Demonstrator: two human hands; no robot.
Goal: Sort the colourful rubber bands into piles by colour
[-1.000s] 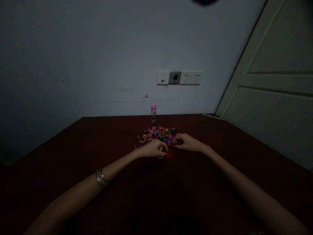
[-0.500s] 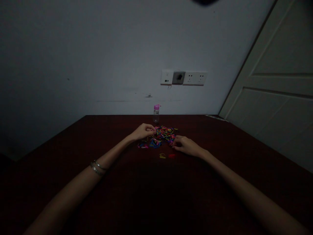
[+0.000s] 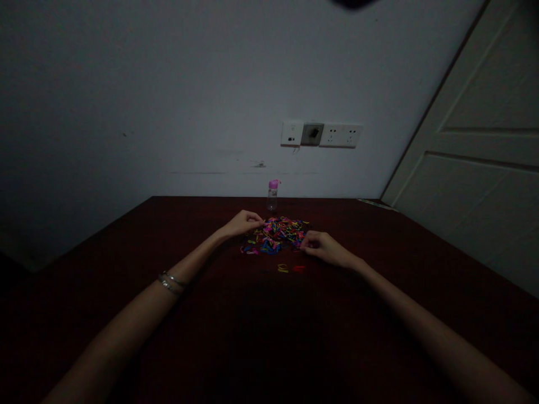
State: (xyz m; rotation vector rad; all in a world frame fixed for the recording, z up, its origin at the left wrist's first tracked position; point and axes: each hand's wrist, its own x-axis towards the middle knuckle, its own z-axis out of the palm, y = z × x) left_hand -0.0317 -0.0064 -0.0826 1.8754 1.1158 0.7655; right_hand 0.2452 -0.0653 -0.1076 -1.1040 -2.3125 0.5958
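Observation:
A heap of small, brightly coloured elastic bands (image 3: 286, 229) lies on the dark red table. My left hand (image 3: 243, 223) is at the heap's left edge, thumb and fingers pinched together beside some pink bands. On the right side of the heap, my right hand (image 3: 322, 248) has its fingers curled and the fingertips close together, near purple and pink bands. What either pinch holds is too small and dark to make out. Nearer to me lie a few yellow bands (image 3: 282, 268) and red bands (image 3: 298, 268), apart from the heap. A blue cluster (image 3: 269, 247) sits at its front.
Behind the heap stands a clear bottle (image 3: 272, 199) with a pink cap. The table (image 3: 236, 336) meets a pale wall (image 3: 210, 101) carrying a row of sockets (image 3: 322, 134). A panelled door (image 3: 471, 140) is on the right. The scene is dim.
My left hand has drawn slightly left from the heap, uncovering more bands near its fingertips. My right hand stays at the right edge with its fingers slightly shifted. The view has moved a little.

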